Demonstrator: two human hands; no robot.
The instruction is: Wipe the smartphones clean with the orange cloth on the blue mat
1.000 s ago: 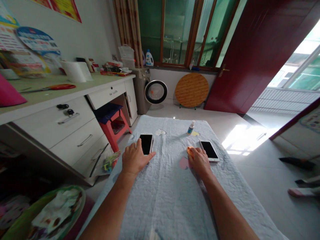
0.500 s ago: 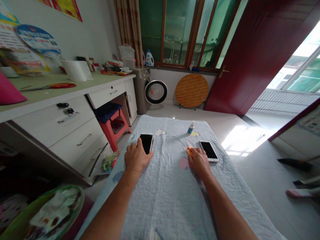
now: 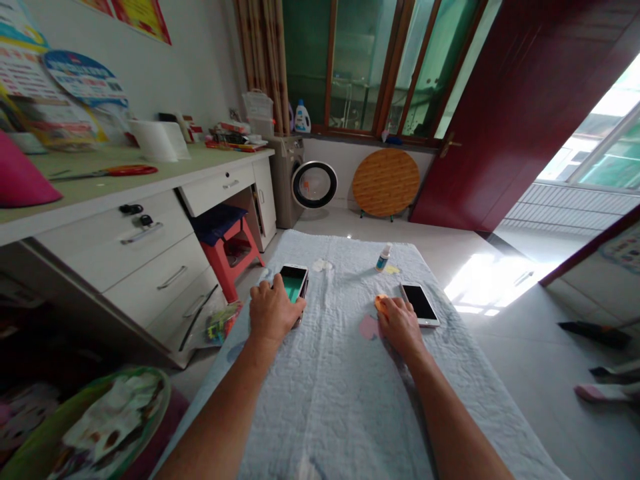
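Observation:
My left hand grips a white-framed smartphone from its near end, thumb at the right edge and fingers over the left side. Part of its screen shows green; my hand hides the lower part. On the right, my right hand is closed on a small orange cloth, pressed to the bed cover. A second white smartphone lies face up with a dark screen just right of that hand. Beyond it, a small spray bottle stands upright.
A pale blue quilted cover lies beneath everything. To the left are a white desk, a red stool and a bin of waste. A washing machine with its door open and a round wooden tabletop stand behind.
The screen of the phone in my left hand has gone from dark to partly green. Both hands stay in about the same places; the whole view has shifted slightly.

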